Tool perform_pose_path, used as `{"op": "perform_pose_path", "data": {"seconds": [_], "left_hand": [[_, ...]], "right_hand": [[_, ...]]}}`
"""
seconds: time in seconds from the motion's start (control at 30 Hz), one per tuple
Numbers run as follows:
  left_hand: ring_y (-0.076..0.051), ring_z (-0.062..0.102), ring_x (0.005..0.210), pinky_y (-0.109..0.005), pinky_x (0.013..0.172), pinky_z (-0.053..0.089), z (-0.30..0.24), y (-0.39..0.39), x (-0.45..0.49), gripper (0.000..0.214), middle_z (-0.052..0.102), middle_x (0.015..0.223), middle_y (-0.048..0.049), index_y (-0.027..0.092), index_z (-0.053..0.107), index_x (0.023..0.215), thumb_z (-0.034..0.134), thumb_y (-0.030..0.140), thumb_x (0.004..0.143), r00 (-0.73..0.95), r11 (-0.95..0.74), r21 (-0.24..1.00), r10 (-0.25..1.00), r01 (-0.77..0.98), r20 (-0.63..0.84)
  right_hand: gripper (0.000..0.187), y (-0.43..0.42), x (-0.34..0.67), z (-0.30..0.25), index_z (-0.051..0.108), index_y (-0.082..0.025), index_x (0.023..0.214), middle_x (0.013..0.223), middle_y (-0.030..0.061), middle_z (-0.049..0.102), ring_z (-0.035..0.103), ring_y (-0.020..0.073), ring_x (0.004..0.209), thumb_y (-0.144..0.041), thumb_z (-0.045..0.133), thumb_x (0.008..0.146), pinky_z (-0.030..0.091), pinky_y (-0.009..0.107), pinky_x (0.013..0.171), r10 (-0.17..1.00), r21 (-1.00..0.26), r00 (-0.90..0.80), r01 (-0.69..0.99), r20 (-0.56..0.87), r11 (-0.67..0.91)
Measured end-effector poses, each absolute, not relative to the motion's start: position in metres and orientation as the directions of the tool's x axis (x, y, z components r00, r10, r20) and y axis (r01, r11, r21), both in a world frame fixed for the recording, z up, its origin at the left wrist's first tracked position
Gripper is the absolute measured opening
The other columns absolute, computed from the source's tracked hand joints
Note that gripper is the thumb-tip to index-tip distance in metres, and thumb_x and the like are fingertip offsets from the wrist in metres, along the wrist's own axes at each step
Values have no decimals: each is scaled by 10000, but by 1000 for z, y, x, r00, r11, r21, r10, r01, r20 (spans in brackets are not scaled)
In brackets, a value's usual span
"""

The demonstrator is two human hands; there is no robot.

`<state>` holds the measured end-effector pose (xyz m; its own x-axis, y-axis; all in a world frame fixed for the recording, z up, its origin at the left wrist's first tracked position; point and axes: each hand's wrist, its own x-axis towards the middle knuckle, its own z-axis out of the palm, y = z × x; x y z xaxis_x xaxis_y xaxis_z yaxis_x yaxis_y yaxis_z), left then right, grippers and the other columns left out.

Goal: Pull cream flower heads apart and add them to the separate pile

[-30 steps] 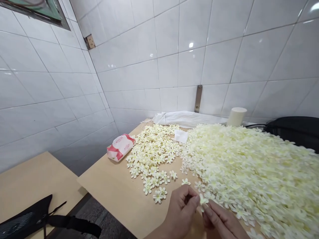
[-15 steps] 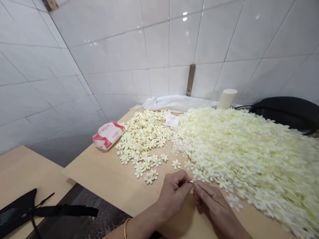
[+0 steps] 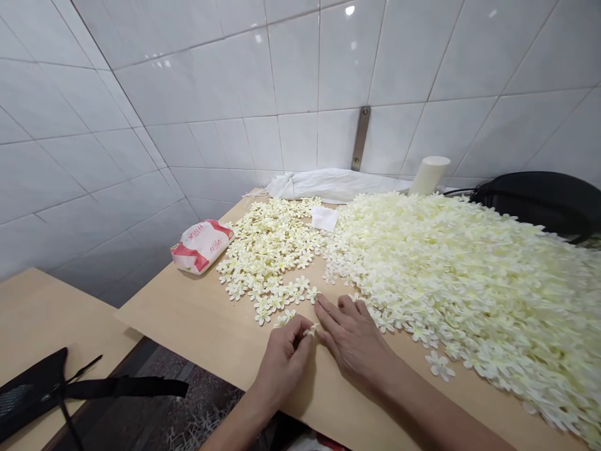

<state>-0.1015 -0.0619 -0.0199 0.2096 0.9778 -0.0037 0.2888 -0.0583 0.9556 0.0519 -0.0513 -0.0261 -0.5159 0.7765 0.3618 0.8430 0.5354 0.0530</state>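
My left hand pinches a small white artificial flower between thumb and fingertips, just above the board. Beside it, my right hand lies low over the table with its fingers stretched out. Its fingertips reach a flower at the near edge of the smaller flower pile. The right thumb is close to the flower in my left hand; whether it touches cannot be made out. To the right spreads a much larger heap of pale yellow-white flowers. One loose flower lies near my right forearm.
A red-and-white tissue pack sits on the wooden tabletop at left. Behind are a white paper piece, white plastic sheeting, a cream cylinder and a black object. A black strap lies at lower left.
Both hands have moved left towards the smaller pile. My right hand has gone from a pinch to stretched fingers over the loose flowers. The view has tilted slightly down.
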Motion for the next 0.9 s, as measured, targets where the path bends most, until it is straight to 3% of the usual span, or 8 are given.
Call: {"op": "perform_pose_path", "data": {"seconds": [0.2, 0.33, 0.5, 0.6, 0.7, 0.8, 0.9], "left_hand": [[-116, 406, 517, -230, 522, 319, -24, -51, -115, 137, 447, 515, 30, 190, 513, 617, 435, 175, 729, 95, -206, 862, 979, 463, 183], [-118, 423, 523, -235, 525, 329, -24, -50, -113, 139, 470, 532, 22, 195, 568, 666, 451, 185, 740, 94, -254, 883, 967, 396, 236], [-119, 470, 563, -227, 531, 353, -19, -55, -108, 133, 536, 598, 7, 182, 599, 747, 510, 281, 749, 128, -178, 946, 981, 270, 148], [-96, 444, 504, -212, 497, 348, -12, -53, -106, 152, 499, 535, 32, 170, 557, 751, 563, 319, 719, 130, -1, 996, 991, 89, -11], [-79, 442, 450, -198, 462, 346, -3, -45, -102, 203, 511, 504, 44, 171, 491, 756, 619, 301, 668, 195, 191, 965, 968, -181, -156], [-66, 433, 416, -184, 437, 329, 4, -37, -92, 226, 521, 483, 47, 170, 469, 746, 642, 272, 641, 285, 259, 917, 943, -303, -173], [-67, 423, 414, -186, 436, 330, 8, -37, -78, 198, 513, 472, 52, 176, 470, 738, 621, 272, 654, 337, 263, 926, 927, -270, -165]], "right_hand": [[279, -52, 58, -17, 566, -158, 1090, 1201, 67, 560, 423, 245, 958, -218, 446, 845, 306, 370, 765, 786, 29, -484, 858, 386, 513], [312, -63, 85, -18, 605, -116, 1024, 1088, 106, 611, 417, 264, 932, -49, 433, 773, 310, 375, 726, 845, 102, -355, 934, 400, 344], [355, -60, 75, -21, 598, -137, 1051, 1115, 86, 600, 416, 261, 947, -42, 432, 752, 325, 391, 746, 836, 54, -437, 894, 333, 445], [323, -48, 56, -17, 587, -155, 1072, 1189, 84, 564, 440, 258, 932, -105, 424, 797, 350, 404, 744, 833, -114, -463, 850, 302, 514], [308, -38, 50, -6, 591, -134, 1058, 1148, 126, 580, 466, 252, 961, -146, 362, 852, 369, 414, 788, 887, -437, -289, 787, 361, 435], [307, -40, 57, 9, 622, -154, 909, 876, 78, 646, 546, 188, 803, -259, 334, 895, 420, 336, 725, 956, -804, -182, 517, 230, 292], [317, -54, 66, 19, 602, -168, 763, 708, 13, 613, 562, 143, 698, -303, 347, 892, 433, 277, 689, 940, -958, -327, 224, 99, 178]]}}
